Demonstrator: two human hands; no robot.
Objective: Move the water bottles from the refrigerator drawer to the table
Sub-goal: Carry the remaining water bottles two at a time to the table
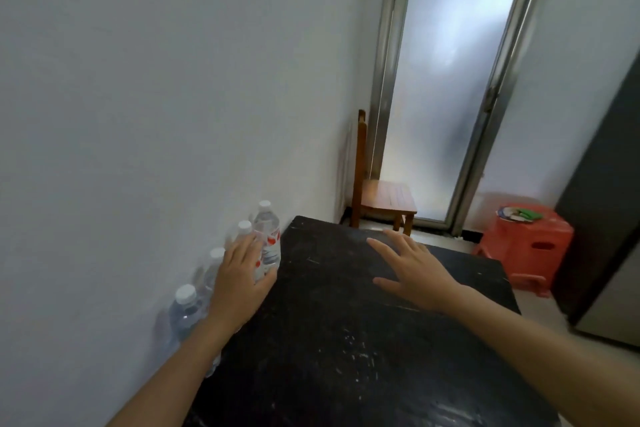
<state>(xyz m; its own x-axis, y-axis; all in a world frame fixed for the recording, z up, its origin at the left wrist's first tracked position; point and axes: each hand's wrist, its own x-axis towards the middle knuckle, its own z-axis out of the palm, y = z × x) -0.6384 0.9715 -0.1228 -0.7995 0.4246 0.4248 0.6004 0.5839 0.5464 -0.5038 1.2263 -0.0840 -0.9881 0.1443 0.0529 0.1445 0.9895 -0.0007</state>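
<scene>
Several clear water bottles with white caps stand in a row along the left edge of the black table (346,340), against the white wall. The farthest bottle (266,222) has a red and white label. My left hand (239,277) is wrapped around the second bottle (245,227), whose body is mostly hidden behind my fingers. Two more bottles (215,258) (185,308) stand nearer to me, partly hidden by my left forearm. My right hand (412,270) hovers over the middle of the table with its fingers spread, holding nothing.
A small wooden chair (384,198) stands beyond the table by a frosted glass door (446,80). A red plastic stool (526,246) with a plate on it sits to the right. A dark refrigerator side (602,218) fills the right edge.
</scene>
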